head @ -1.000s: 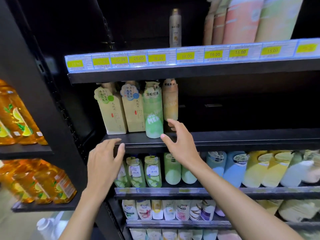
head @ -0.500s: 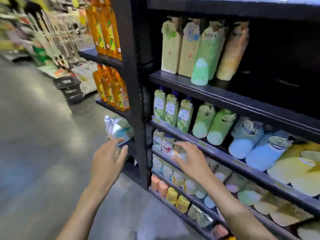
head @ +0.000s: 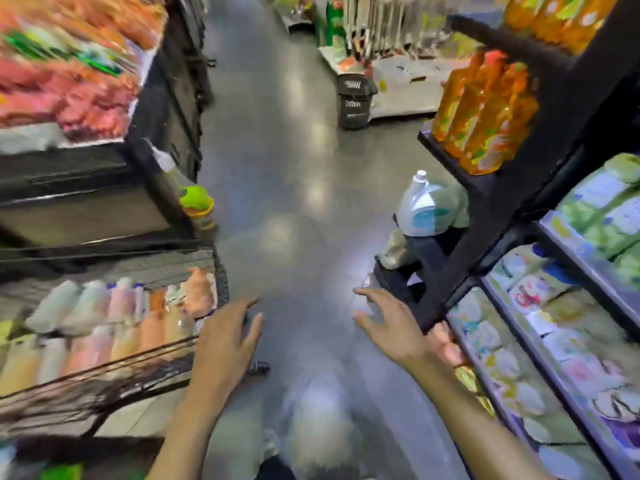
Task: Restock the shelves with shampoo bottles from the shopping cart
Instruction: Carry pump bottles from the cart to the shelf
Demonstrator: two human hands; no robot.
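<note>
White, pink and peach shampoo bottles (head: 121, 306) fill the shopping cart (head: 104, 382); left hand (head: 225, 344), right hand (head: 394, 329) spread-fingered, empty

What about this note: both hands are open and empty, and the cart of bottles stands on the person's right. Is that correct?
One thing is wrong: the cart of bottles stands on the person's left, beside the left hand, as the head view shows. The shelves are on the right. The rest holds: the left hand and the right hand are both open and empty.
</note>
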